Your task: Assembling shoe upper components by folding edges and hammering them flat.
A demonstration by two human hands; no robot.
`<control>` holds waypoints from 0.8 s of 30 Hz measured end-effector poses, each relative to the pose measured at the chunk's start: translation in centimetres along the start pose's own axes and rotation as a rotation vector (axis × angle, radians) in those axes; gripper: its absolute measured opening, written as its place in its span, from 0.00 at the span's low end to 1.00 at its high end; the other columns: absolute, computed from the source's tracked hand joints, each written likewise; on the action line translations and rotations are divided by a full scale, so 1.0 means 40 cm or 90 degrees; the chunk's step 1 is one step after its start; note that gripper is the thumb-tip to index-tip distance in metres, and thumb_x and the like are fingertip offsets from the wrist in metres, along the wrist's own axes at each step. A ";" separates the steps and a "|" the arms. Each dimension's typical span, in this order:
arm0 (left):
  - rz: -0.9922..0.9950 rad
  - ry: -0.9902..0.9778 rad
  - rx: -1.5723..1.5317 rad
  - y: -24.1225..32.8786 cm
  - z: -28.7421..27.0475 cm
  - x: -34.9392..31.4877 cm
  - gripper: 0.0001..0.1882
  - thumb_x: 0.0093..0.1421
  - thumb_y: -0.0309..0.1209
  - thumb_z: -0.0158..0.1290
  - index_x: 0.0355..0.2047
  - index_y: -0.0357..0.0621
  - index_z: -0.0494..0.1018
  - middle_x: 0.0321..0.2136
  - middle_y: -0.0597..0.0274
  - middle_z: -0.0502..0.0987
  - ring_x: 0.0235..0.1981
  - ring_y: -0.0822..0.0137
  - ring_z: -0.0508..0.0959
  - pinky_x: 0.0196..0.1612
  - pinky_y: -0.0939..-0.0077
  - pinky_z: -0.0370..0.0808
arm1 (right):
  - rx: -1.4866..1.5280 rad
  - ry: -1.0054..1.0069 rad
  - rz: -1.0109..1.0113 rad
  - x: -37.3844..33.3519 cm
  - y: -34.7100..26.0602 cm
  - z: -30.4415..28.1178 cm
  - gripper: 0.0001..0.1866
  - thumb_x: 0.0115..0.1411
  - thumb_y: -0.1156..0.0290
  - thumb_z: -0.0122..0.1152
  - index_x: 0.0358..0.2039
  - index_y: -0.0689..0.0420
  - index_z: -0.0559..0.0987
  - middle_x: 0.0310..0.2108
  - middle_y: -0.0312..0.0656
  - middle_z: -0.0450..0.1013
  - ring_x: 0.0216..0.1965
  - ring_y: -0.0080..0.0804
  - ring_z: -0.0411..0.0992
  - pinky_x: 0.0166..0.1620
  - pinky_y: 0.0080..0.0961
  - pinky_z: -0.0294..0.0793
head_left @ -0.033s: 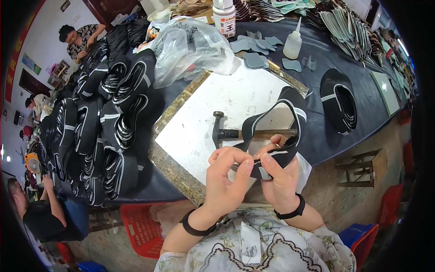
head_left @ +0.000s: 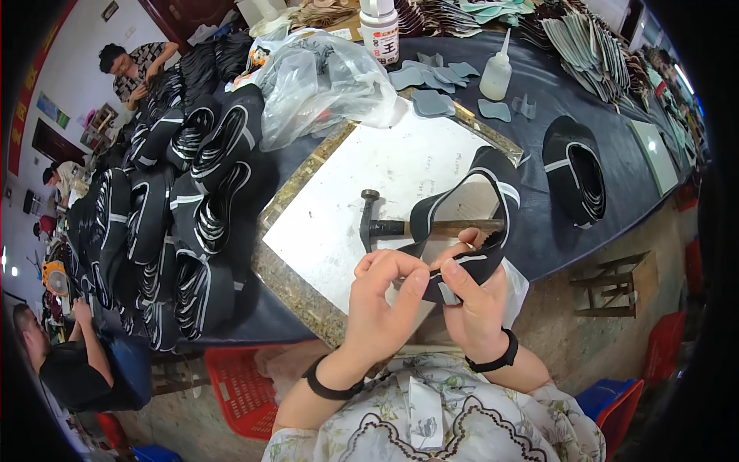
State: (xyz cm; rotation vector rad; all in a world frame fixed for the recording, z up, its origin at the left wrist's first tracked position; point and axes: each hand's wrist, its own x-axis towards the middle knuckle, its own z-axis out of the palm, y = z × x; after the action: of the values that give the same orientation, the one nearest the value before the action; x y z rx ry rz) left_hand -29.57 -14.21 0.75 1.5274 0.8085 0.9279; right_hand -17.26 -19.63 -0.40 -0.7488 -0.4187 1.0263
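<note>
A black shoe upper (head_left: 490, 163) with pale grey trim is held up in front of me, its opening forming a loop. My right hand (head_left: 479, 312) grips its near end, thumb on top and fingers underneath. Thumb and forefinger of my left hand (head_left: 383, 308) are pinched at the same near edge, beside the right thumb; the exact point between the fingertips is hidden. Behind the upper lies a hammer (head_left: 391, 228) with a wooden handle, partly seen through the loop. It rests on a white board (head_left: 323, 223) set on a speckled stone slab (head_left: 304, 299).
Stacks of black uppers (head_left: 204, 289) fill the table's left side; another stack (head_left: 566, 177) stands right. Beyond the board are a clear plastic bag (head_left: 327, 85), a white bottle (head_left: 380, 35), grey cut pieces (head_left: 433, 103) and a nozzle bottle (head_left: 496, 75). Other people work at far left.
</note>
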 end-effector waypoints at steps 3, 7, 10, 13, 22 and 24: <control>0.050 -0.076 0.143 0.034 -0.011 0.016 0.05 0.60 0.25 0.54 0.29 0.36 0.73 0.30 0.63 0.74 0.33 0.74 0.69 0.42 0.80 0.63 | -0.018 0.000 0.014 0.002 -0.001 0.002 0.24 0.57 0.77 0.63 0.50 0.62 0.63 0.34 0.43 0.75 0.37 0.24 0.73 0.44 0.21 0.71; 0.070 -0.025 0.061 0.010 -0.011 0.012 0.05 0.60 0.25 0.53 0.28 0.36 0.73 0.29 0.64 0.74 0.34 0.75 0.68 0.42 0.80 0.63 | 0.071 -0.012 0.062 0.013 -0.014 0.010 0.17 0.64 0.73 0.56 0.50 0.61 0.64 0.34 0.43 0.75 0.37 0.24 0.73 0.43 0.22 0.72; -0.089 -0.069 -0.115 0.008 -0.030 0.017 0.04 0.60 0.29 0.53 0.28 0.45 0.73 0.25 0.71 0.73 0.32 0.73 0.71 0.58 0.67 0.52 | 0.020 -0.032 0.022 0.021 -0.010 -0.004 0.14 0.66 0.71 0.52 0.50 0.60 0.65 0.34 0.43 0.74 0.37 0.24 0.73 0.43 0.22 0.73; -0.157 -0.080 -0.166 0.029 -0.034 0.040 0.04 0.59 0.30 0.53 0.28 0.45 0.73 0.25 0.71 0.73 0.32 0.73 0.71 0.58 0.65 0.51 | -0.027 -0.038 0.000 0.023 -0.015 0.012 0.15 0.65 0.72 0.54 0.50 0.60 0.65 0.34 0.43 0.74 0.37 0.25 0.73 0.43 0.23 0.73; 0.191 -0.150 0.087 0.064 -0.077 0.067 0.05 0.55 0.23 0.55 0.33 0.43 0.77 0.32 0.59 0.77 0.37 0.60 0.74 0.48 0.61 0.67 | 0.016 -0.059 0.153 0.081 -0.067 -0.008 0.14 0.67 0.62 0.54 0.45 0.60 0.71 0.35 0.37 0.73 0.35 0.23 0.74 0.39 0.22 0.74; 0.339 -0.085 0.189 0.116 -0.081 0.100 0.09 0.52 0.23 0.57 0.35 0.46 0.79 0.36 0.56 0.79 0.39 0.57 0.76 0.49 0.54 0.69 | -0.025 -0.162 0.230 0.114 -0.095 -0.005 0.21 0.69 0.52 0.47 0.46 0.59 0.72 0.36 0.37 0.74 0.36 0.23 0.75 0.40 0.22 0.76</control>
State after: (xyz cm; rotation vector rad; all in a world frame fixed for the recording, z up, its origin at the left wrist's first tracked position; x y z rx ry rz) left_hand -30.60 -9.91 6.08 2.1008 0.4587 1.1038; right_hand -12.68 -16.86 2.12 -0.7465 -0.5352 1.4658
